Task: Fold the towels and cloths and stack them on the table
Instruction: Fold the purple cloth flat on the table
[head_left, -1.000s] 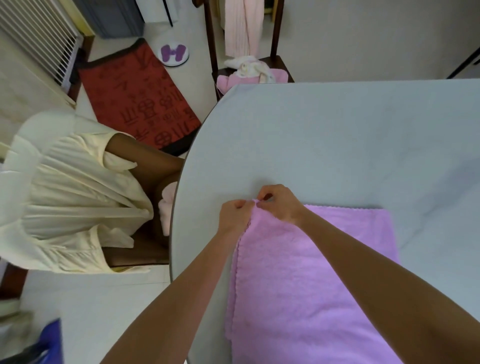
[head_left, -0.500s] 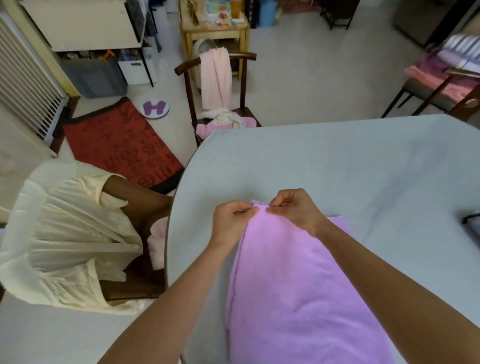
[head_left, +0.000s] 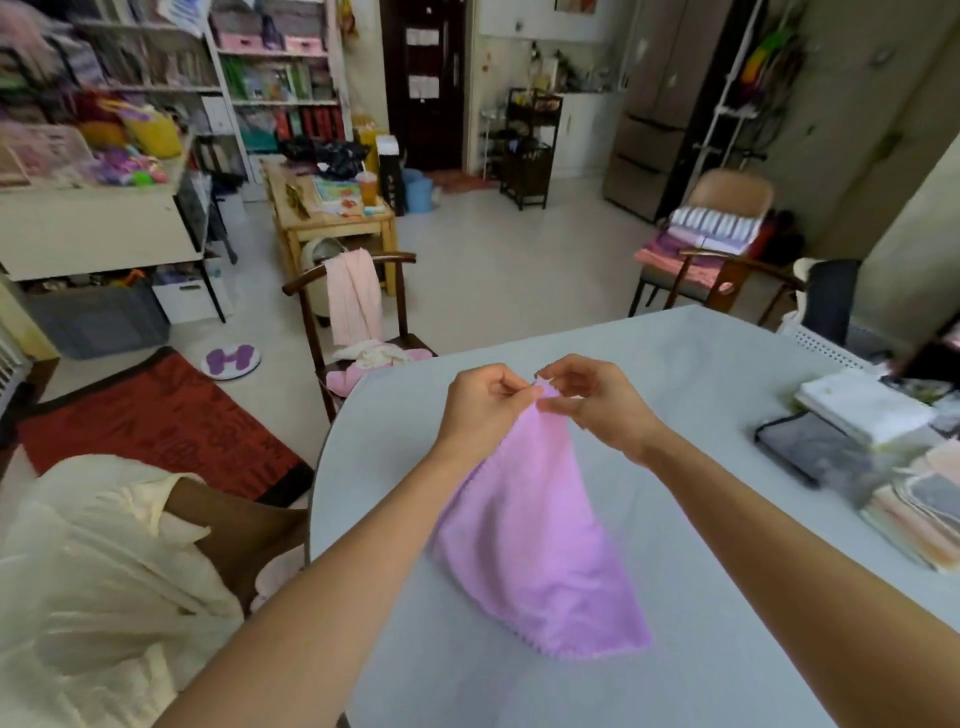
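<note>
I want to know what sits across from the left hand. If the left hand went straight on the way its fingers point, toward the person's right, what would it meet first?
Almost at once the right hand: the left hand pinches the same top corner of the purple towel, and their fingertips look nearly touching, though depth is unclear.

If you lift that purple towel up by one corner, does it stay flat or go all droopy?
Probably droopy: the purple towel already hangs in a soft drape from the corner that the left hand and right hand pinch. It seems light, since fingertips alone lift it. Its fuzzy surface likely won't slip.
</note>
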